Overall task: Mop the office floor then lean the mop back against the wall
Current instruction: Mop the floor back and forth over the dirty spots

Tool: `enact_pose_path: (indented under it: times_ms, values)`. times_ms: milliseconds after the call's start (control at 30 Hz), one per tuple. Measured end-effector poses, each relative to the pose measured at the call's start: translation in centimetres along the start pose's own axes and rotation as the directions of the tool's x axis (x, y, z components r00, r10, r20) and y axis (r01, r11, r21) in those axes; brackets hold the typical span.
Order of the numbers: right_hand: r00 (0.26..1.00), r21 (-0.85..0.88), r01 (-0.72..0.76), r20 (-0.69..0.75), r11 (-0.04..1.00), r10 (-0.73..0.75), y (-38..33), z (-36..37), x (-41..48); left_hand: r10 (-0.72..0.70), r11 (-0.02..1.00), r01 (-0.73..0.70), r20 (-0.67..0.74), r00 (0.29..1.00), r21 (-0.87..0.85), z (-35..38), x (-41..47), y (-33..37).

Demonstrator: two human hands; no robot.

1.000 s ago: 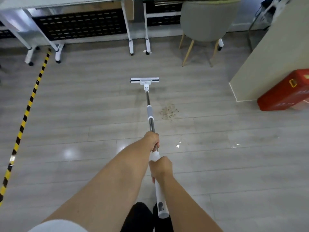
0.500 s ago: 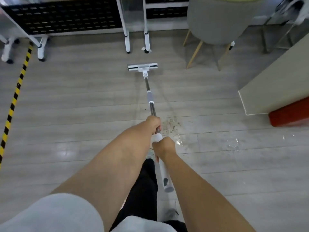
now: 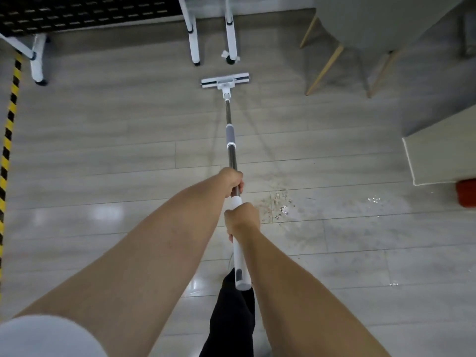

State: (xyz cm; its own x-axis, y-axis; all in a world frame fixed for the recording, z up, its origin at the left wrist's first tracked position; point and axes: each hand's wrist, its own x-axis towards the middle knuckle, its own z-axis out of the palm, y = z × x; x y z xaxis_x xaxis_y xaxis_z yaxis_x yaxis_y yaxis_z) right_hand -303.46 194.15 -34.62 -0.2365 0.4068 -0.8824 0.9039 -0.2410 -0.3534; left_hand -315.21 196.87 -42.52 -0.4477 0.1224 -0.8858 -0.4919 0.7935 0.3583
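Grip: both hands on the mop (image 3: 231, 140). My left hand (image 3: 231, 182) is clenched round the dark metal shaft, just ahead of the white handle. My right hand (image 3: 242, 219) is wrapped round the top of that handle, close behind the left. The handle's butt end sticks out beside my right forearm, over my black trouser leg (image 3: 231, 318).

The shaft runs forward from the hands, past a grey sleeve, to the head (image 3: 225, 81). The head lies flat and crosswise on the floor (image 3: 103, 150), just short of two white table legs (image 3: 194, 29).

Debris (image 3: 279, 206): a patch of brownish crumbs and glinting bits on the boards just right of my hands, well apart from the head. The glinting bits may be wet spots or fragments; the view is too soft to tell.

A chair (image 3: 373, 21) with wooden legs stands to the right of the head. Yellow-black tape (image 3: 10, 119) runs along the left edge. A beige panel (image 3: 443, 155) and a red object (image 3: 466, 193) sit at the right edge.
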Motion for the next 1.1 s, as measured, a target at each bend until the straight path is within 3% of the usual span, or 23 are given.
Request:
enact_pose_path:
  times_ms: [133, 333, 467, 567, 667, 800, 867, 967, 1100]
  values:
    - [0.996, 0.072, -0.085, 0.044, 0.994, 0.082, 2.2, 1.9, 0.9, -0.041, 0.999, 0.04, 0.036, 0.999, 0.031, 0.2, 1.7, -2.8]
    - [0.952, 0.401, -0.229, 0.283, 0.887, 0.118, 4.8, 1.8, 0.1, 0.03, 0.985, -0.031, 0.007, 1.0, 0.171, 0.4, 0.2, -5.1]
    - [0.959, 0.365, -0.224, 0.25, 0.904, 0.137, 6.8, 1.8, -1.3, 0.061, 0.987, -0.063, 0.015, 0.998, 0.149, 1.4, -1.8, -7.6]
    - [0.963, 0.375, -0.227, 0.226, 0.899, 0.149, 10.1, 2.8, -2.8, 0.07, 0.997, -0.07, 0.008, 0.998, 0.041, 2.6, -4.0, -10.8]
    - [0.965, 0.342, -0.218, 0.216, 0.914, 0.15, 15.2, 3.8, -4.8, 0.032, 0.998, -0.029, 0.055, 0.998, -0.061, 4.2, -7.0, -15.4]
    - [0.974, 0.365, -0.174, 0.202, 0.914, 0.105, 24.7, 5.3, -9.8, 0.041, 0.998, -0.035, 0.114, 0.993, -0.056, 7.0, -13.0, -24.3]
    - [0.979, 0.305, -0.147, 0.18, 0.941, 0.094, 29.9, 5.7, -13.1, 0.058, 0.998, -0.061, 0.127, 0.99, 0.025, 9.1, -16.3, -29.3]
    - [0.992, 0.029, -0.093, 0.085, 0.995, 0.09, 38.2, 6.1, -18.9, 0.051, 0.969, -0.078, 0.121, 0.991, 0.233, 12.3, -21.8, -36.8]
    - [0.999, -0.231, 0.016, 0.038, 0.973, -0.008, 47.1, 6.6, -26.0, 0.074, 0.949, -0.099, 0.093, 0.993, 0.298, 16.0, -29.0, -44.2]
